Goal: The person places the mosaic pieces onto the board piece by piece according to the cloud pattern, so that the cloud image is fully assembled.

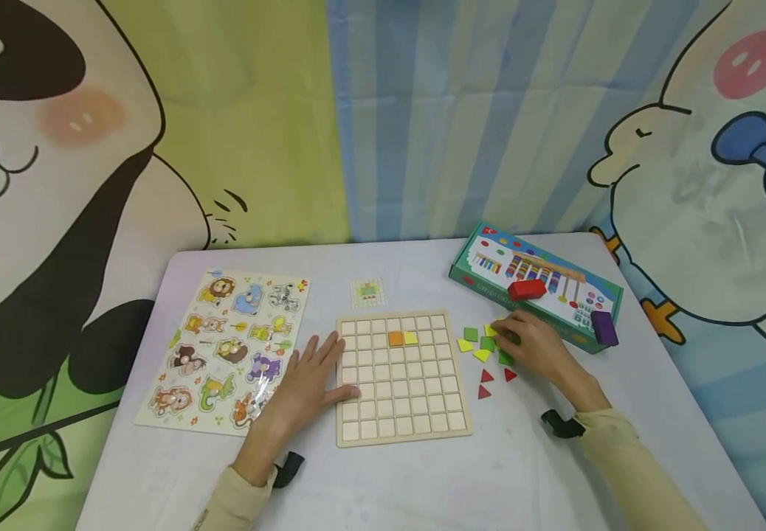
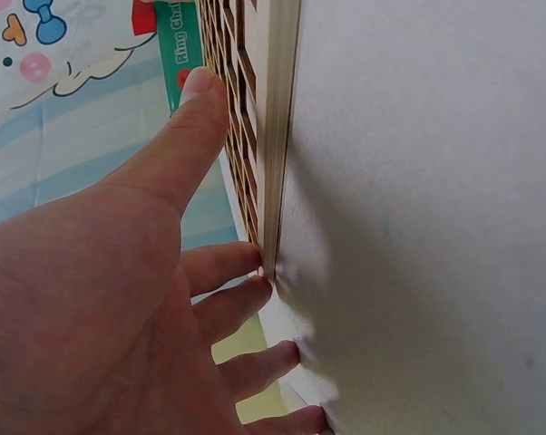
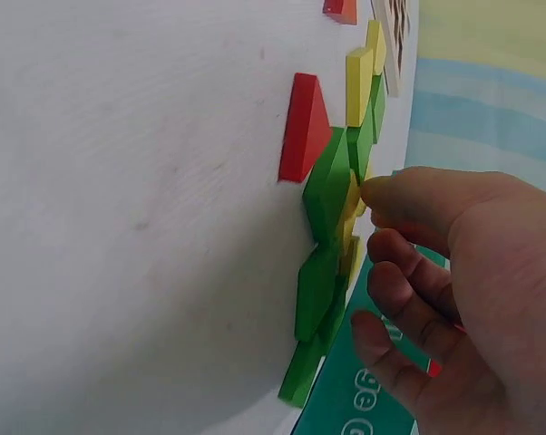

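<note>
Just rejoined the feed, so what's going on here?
A person's left hand touches the left side of a wooden grid board holding an orange tile and a yellow tile. Their right hand is over loose green tiles and yellow tiles beside the board; whether it grips one is unclear. Red triangles lie nearby.

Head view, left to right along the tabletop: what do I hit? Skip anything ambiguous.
Animal puzzle board → left hand → wooden grid board → red triangles → right hand → purple block.
</note>
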Action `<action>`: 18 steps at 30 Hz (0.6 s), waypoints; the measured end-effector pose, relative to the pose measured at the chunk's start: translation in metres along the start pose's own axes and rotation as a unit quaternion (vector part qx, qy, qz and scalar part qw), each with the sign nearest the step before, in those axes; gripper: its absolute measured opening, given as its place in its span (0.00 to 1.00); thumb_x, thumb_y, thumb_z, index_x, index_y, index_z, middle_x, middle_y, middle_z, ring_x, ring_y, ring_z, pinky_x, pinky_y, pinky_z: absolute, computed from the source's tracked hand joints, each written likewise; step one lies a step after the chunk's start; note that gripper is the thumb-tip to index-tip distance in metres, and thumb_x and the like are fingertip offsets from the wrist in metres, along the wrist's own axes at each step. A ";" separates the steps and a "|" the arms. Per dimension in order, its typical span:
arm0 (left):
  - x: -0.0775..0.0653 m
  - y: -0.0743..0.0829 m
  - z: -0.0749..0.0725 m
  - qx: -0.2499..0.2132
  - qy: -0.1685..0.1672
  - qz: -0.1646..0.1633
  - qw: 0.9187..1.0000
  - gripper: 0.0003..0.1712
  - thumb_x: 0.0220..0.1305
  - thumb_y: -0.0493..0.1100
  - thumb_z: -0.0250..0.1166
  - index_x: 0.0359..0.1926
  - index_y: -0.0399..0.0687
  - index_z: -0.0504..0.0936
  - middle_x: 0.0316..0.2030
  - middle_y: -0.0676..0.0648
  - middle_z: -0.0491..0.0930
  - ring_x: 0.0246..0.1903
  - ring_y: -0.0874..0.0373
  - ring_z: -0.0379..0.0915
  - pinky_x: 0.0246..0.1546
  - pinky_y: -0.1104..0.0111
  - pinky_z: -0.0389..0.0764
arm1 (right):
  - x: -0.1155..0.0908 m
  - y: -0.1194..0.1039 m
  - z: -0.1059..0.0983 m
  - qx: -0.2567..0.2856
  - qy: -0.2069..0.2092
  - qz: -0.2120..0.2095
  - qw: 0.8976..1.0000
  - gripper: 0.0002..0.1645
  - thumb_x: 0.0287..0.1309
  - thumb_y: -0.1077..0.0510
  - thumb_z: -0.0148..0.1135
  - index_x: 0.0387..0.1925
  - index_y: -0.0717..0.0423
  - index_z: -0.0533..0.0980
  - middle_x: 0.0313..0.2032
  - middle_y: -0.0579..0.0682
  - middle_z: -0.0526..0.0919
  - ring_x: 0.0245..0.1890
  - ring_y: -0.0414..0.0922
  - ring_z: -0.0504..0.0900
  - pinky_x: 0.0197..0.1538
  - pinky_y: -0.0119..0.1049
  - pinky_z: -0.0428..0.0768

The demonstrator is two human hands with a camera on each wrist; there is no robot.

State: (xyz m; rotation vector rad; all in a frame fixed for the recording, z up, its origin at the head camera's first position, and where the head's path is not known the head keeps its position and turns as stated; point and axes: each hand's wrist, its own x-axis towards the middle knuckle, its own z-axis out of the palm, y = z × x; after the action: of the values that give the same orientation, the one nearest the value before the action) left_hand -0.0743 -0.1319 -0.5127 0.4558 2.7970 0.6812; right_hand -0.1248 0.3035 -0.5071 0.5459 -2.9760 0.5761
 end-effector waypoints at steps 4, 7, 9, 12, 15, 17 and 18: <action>-0.001 0.000 0.000 0.003 0.000 0.001 1.000 0.57 0.60 0.69 0.67 0.80 0.49 0.55 0.81 0.44 0.49 0.79 0.35 0.39 0.75 0.33 0.44 | 0.005 -0.001 0.001 0.004 -0.008 -0.007 1.000 0.16 0.59 0.58 0.73 0.49 0.55 0.86 0.40 0.48 0.82 0.37 0.43 0.78 0.44 0.43 0.84; -0.001 0.001 0.000 0.003 0.001 0.001 1.000 0.57 0.60 0.69 0.67 0.80 0.49 0.55 0.81 0.45 0.49 0.79 0.36 0.39 0.75 0.34 0.45 | 0.008 -0.002 0.000 0.011 -0.021 -0.003 1.000 0.16 0.60 0.58 0.72 0.49 0.55 0.86 0.41 0.49 0.83 0.38 0.43 0.79 0.45 0.44 0.84; -0.001 0.001 0.000 0.004 0.003 0.002 1.000 0.57 0.60 0.69 0.67 0.80 0.49 0.55 0.81 0.45 0.49 0.79 0.36 0.39 0.75 0.34 0.45 | 0.009 -0.002 -0.001 0.015 -0.030 0.001 0.999 0.16 0.60 0.58 0.72 0.50 0.56 0.86 0.41 0.49 0.83 0.39 0.44 0.79 0.46 0.45 0.84; 0.000 0.000 0.000 0.006 0.002 0.000 1.000 0.57 0.60 0.70 0.66 0.80 0.50 0.55 0.81 0.46 0.49 0.80 0.36 0.39 0.75 0.34 0.45 | 0.009 -0.002 -0.003 0.022 -0.043 0.013 0.999 0.18 0.59 0.57 0.73 0.52 0.55 0.86 0.42 0.50 0.83 0.40 0.45 0.79 0.47 0.47 0.84; 0.000 0.000 0.000 0.006 0.001 -0.001 1.000 0.57 0.60 0.70 0.66 0.80 0.50 0.55 0.81 0.45 0.49 0.79 0.36 0.39 0.75 0.34 0.45 | 0.009 -0.002 -0.003 0.025 -0.050 0.024 0.998 0.20 0.59 0.55 0.74 0.52 0.55 0.85 0.43 0.50 0.83 0.40 0.46 0.79 0.48 0.48 0.84; 0.000 0.000 0.000 0.005 -0.002 -0.004 1.000 0.56 0.60 0.69 0.66 0.80 0.50 0.55 0.81 0.46 0.48 0.80 0.36 0.38 0.76 0.34 0.44 | 0.009 -0.002 -0.003 0.030 -0.053 0.028 0.998 0.20 0.59 0.55 0.74 0.52 0.55 0.85 0.43 0.50 0.83 0.41 0.46 0.79 0.49 0.49 0.84; -0.001 0.000 0.000 0.005 -0.002 -0.003 1.000 0.56 0.60 0.69 0.66 0.80 0.50 0.55 0.81 0.45 0.48 0.79 0.36 0.39 0.75 0.34 0.45 | 0.009 -0.002 -0.002 0.031 -0.052 0.029 0.998 0.20 0.59 0.55 0.74 0.52 0.55 0.85 0.43 0.50 0.83 0.41 0.46 0.79 0.49 0.48 0.84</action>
State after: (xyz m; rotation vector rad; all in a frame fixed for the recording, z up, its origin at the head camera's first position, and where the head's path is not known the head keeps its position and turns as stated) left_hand -0.0739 -0.1324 -0.5123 0.4494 2.7984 0.6651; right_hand -0.1325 0.2993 -0.5028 0.5098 -3.0909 0.6674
